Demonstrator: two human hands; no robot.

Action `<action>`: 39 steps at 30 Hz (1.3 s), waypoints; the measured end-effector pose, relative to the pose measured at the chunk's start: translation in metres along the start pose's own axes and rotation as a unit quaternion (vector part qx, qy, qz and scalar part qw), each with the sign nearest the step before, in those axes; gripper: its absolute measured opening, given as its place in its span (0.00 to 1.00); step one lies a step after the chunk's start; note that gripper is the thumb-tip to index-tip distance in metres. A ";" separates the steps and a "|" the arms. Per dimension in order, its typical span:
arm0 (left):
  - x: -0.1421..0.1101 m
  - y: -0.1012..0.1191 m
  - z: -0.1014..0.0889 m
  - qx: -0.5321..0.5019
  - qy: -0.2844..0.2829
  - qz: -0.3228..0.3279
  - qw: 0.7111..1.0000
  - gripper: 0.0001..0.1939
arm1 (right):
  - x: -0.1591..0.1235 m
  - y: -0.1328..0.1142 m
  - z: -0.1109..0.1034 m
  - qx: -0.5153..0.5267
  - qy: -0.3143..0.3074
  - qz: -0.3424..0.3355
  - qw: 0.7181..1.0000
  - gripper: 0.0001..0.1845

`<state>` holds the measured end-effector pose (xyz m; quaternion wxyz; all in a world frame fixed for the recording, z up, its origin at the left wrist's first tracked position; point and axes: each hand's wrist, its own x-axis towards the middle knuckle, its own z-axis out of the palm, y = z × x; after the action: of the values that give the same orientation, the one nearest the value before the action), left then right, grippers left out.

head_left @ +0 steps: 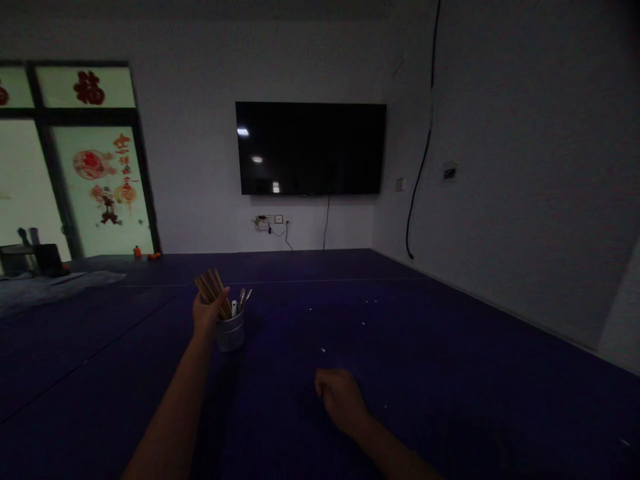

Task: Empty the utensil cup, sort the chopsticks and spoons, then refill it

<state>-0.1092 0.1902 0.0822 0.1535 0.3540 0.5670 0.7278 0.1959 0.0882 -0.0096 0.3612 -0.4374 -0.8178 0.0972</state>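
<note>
My left hand [204, 315] is closed round a bundle of chopsticks [212, 287], which lean to the left with their lower ends at the mouth of a grey holder [231, 335]. Whether those ends touch the bottom is hidden. A few metal-looking utensils [243, 299] and a white handle [234, 308] stick up from the same holder. To the right, my right hand [341, 398] rests low over the dark blue tabletop [285, 393] with its fingers curled in. What it holds, if anything, is hidden.
Small white scraps [323, 350] are scattered over the tabletop. Clear plastic sheeting [55, 290] and a dark stand [35, 259] lie at the far left, with small orange items [137, 251] behind. A black cable [420, 180] hangs along the right wall.
</note>
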 end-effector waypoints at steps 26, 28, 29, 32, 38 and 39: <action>0.021 -0.008 0.004 -0.041 -0.107 -0.074 0.991 0.07 | -0.003 -0.003 -0.004 0.014 0.002 -0.036 0.999 0.14; 0.020 -0.008 0.002 -0.056 -0.124 -0.077 0.988 0.07 | -0.003 -0.002 -0.004 0.019 0.004 -0.035 0.999 0.14; 0.020 -0.008 0.001 -0.067 -0.135 -0.080 0.985 0.07 | -0.003 -0.002 -0.004 0.020 0.007 -0.033 0.999 0.14; 0.019 -0.009 -0.001 -0.097 -0.159 -0.079 0.979 0.08 | -0.004 0.000 -0.003 0.023 0.012 -0.037 0.999 0.15; 0.019 -0.007 -0.003 -0.070 -0.166 -0.032 0.983 0.15 | -0.004 -0.001 -0.002 0.021 0.015 -0.038 0.999 0.14; 0.018 -0.006 -0.003 -0.066 -0.162 -0.024 0.984 0.16 | -0.004 -0.001 -0.003 0.020 0.016 -0.038 0.999 0.14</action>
<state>-0.1252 0.2015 0.0827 0.2839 0.4429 0.4938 0.6924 0.1983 0.0839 -0.0090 0.3861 -0.4003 -0.8258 0.0932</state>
